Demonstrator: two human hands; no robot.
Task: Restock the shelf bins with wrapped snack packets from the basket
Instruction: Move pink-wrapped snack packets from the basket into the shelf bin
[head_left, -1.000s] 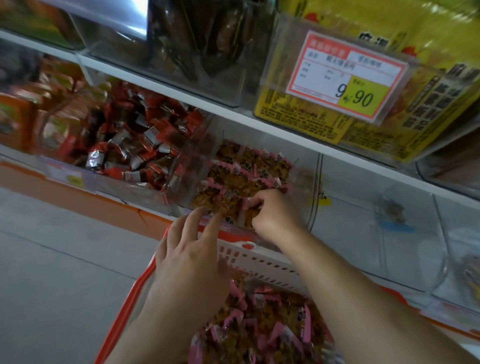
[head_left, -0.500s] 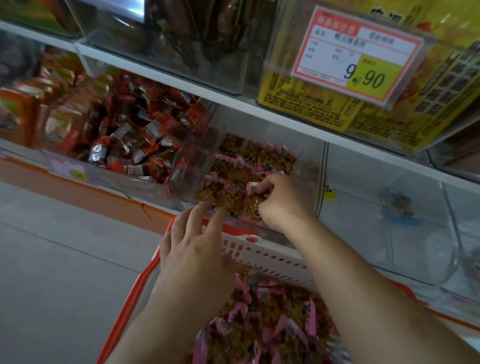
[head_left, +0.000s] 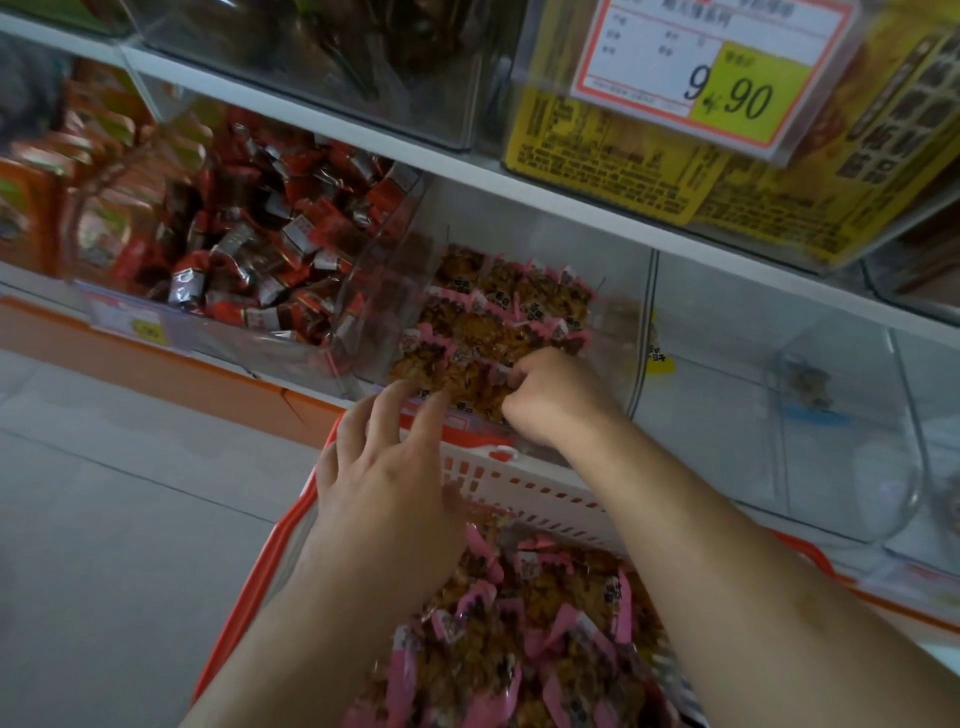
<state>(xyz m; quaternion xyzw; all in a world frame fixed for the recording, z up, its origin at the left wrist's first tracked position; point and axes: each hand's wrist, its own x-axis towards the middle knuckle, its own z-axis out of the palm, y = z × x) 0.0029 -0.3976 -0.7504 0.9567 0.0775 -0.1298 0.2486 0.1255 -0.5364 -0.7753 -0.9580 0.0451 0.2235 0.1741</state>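
Our right hand is curled, pinching a packet in the bin's near row; our left hand hovers, fingers spread, over the basket. We should seat the packet flat, aligned with its neighbours, before letting go.
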